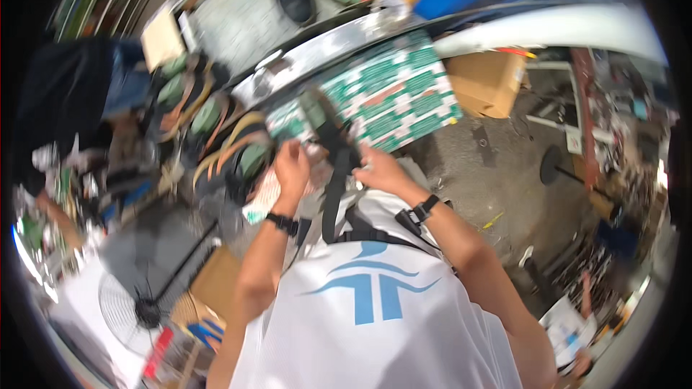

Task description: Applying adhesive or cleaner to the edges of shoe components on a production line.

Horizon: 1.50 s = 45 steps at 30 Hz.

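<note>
Between my hands is a long dark strap-like piece with a greenish end, blurred by motion; I cannot make out its kind. My right hand is closed at its right edge, fingers bent around it. To the left of it, my left hand is raised with the fingers bent, but blur hides whether they hold anything. A black strap runs down towards my white shirt. Just beyond my hands lies a green-and-white printed cardboard box.
Several dark items with tan bands and green parts crowd the left side. A metal-edged worktable stands ahead. An open brown carton is at the right. A black fan stands lower left. Other people are nearby.
</note>
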{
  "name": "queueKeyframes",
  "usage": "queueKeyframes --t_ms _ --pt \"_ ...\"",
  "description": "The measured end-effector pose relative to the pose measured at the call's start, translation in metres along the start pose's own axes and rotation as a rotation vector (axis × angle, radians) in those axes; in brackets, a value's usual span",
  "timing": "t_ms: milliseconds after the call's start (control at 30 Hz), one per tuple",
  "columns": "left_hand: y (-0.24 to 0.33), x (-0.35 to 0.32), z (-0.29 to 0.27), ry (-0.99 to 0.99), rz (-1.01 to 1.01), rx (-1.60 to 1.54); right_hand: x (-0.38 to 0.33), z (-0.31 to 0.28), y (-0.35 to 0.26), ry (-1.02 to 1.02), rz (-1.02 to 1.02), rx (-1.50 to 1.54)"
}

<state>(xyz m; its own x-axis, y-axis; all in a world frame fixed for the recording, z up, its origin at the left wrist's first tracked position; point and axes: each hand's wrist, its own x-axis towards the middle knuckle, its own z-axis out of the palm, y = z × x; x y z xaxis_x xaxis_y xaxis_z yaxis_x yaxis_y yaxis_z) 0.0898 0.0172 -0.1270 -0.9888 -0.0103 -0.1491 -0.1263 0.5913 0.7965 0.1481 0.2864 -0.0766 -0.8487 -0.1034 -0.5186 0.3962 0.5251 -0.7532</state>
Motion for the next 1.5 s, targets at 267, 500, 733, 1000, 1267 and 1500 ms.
queueKeyframes --t_ms 267,500,733,1000,1267,1500 --pt "0.000 0.010 0.019 -0.238 -0.073 -0.035 -0.015 -0.001 -0.030 -0.034 -0.239 -0.096" --pt "-0.010 0.014 0.022 -0.241 -0.079 -0.111 0.027 0.020 -0.035 0.076 -0.561 -0.328" --pt "0.000 0.028 0.012 -0.048 -0.593 -0.850 0.035 0.003 -0.025 -0.004 -0.706 -0.561" --pt "-0.026 0.014 0.039 -0.160 -0.163 -0.252 0.041 0.027 -0.028 -0.010 -0.742 -0.622" --pt "0.027 0.033 0.006 -0.356 -0.434 -0.500 0.068 -0.016 -0.040 -0.406 0.234 0.678" --pt "0.145 0.081 -0.056 -0.485 -0.418 -0.327 0.071 -0.027 -0.037 -0.503 0.085 0.465"
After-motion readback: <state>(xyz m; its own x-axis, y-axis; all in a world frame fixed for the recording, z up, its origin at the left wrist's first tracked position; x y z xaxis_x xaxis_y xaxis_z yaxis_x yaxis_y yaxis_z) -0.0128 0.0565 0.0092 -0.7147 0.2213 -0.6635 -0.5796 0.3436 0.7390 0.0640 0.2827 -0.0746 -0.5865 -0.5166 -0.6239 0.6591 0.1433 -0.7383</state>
